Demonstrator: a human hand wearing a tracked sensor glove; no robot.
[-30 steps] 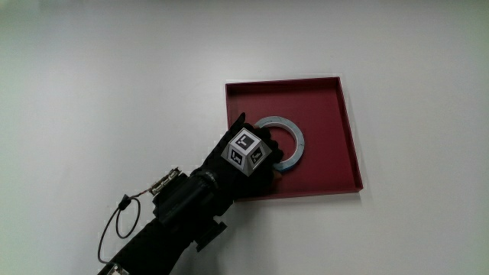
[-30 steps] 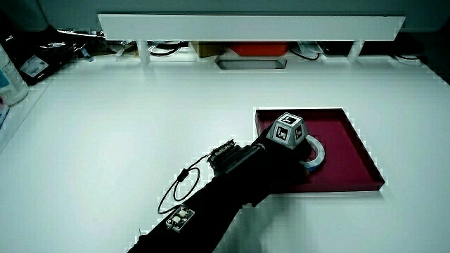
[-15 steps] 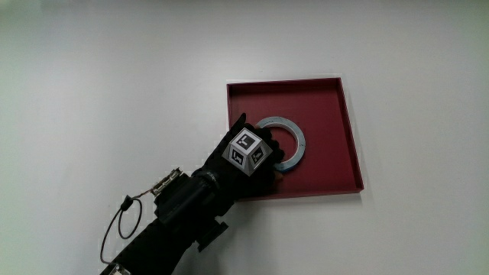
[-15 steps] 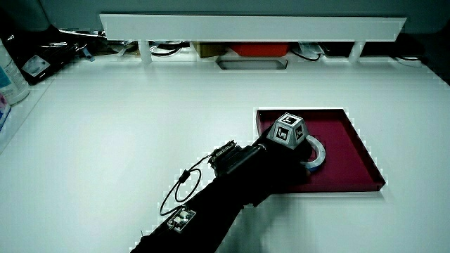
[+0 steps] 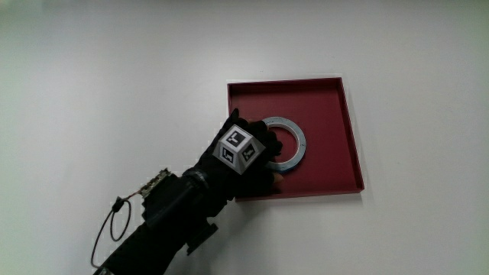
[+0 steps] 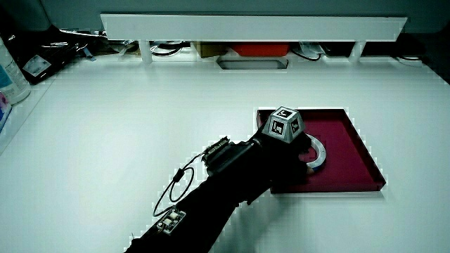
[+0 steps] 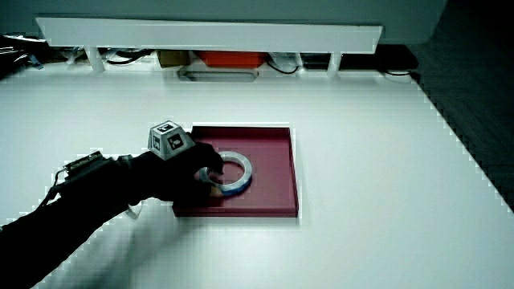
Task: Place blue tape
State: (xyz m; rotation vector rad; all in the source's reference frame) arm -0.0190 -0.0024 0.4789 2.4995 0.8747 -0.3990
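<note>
White tabletop fills the main view, with a low partition across it in both side views; the blue tape lies flat in the red tray, near the tray's middle; the hand sits at the roll's eight o'clock, over the tray's corner nearest the person, fingertips touching the roll's rim; whether they clamp it I cannot tell; the patterned cube tops the glove; a wire loop hangs by the forearm.

Tape roll flat in the tray on the table, hand over the tray's nearer edge.
</note>
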